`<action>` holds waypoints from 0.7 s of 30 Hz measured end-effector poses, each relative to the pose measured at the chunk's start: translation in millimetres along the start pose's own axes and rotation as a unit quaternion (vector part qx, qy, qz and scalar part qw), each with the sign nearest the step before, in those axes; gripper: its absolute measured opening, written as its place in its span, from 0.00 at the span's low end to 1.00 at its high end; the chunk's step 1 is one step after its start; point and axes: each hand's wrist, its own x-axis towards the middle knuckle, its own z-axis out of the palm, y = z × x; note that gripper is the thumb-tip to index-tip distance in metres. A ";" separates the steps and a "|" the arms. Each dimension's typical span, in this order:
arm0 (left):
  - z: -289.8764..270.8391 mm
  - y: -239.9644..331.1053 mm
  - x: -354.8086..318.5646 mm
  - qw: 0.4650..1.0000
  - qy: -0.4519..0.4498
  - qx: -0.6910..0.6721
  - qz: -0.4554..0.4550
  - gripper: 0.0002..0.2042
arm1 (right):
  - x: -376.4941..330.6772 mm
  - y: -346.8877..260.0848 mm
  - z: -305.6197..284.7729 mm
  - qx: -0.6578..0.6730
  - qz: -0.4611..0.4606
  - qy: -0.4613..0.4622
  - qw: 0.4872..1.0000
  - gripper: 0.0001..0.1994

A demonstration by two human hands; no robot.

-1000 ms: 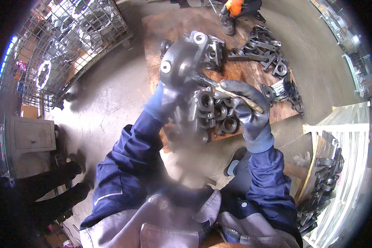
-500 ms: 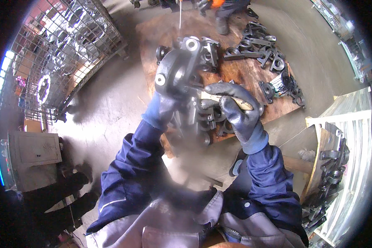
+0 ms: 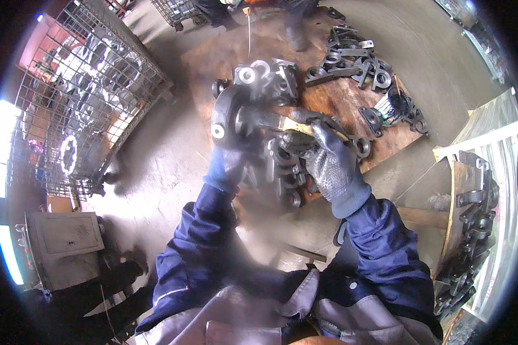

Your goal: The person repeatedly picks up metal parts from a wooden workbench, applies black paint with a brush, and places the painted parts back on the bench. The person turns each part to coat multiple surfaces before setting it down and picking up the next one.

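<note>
My left hand (image 3: 231, 158), gloved with a blue cuff, is closed around a dark metal casting (image 3: 227, 115) with a curved body and pale machined round faces. My right hand (image 3: 330, 167), in a grey-black glove, grips a hand tool by its yellowish handle (image 3: 296, 126). The tool's narrow metal end (image 3: 266, 119) points left and reaches the casting's inner side; blur hides whether they touch. Below and beyond both hands, similar dark castings (image 3: 288, 164) lie on a brown wooden board (image 3: 380, 152).
More castings (image 3: 351, 60) lie on the board's far right, beside a bundle of thin pieces (image 3: 390, 109). A wire cage (image 3: 106, 75) of metal parts stands left, above a grey cabinet (image 3: 69, 236). Castings fill a pallet (image 3: 475, 201) at right. Another person's leg (image 3: 295, 34) shows at the far edge.
The casting has tipped and shifted slightly left in my left hand. My right hand has turned, its back now showing more, with the tool still in its grip. The whole view has shifted a little.
</note>
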 end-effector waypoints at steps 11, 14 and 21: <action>-11.1 -28.0 9.0 0.993 -0.007 -0.009 0.120 0.10 | -11.1 8.6 1.7 0.130 0.132 0.049 0.981 0.19; -4.1 -23.5 7.5 0.991 -0.002 0.008 0.131 0.12 | -10.8 4.5 5.7 0.125 0.125 0.074 0.981 0.19; 5.4 -3.8 1.1 1.000 -0.005 -0.017 -0.010 0.25 | -10.2 -1.4 12.1 0.117 0.060 0.011 0.991 0.21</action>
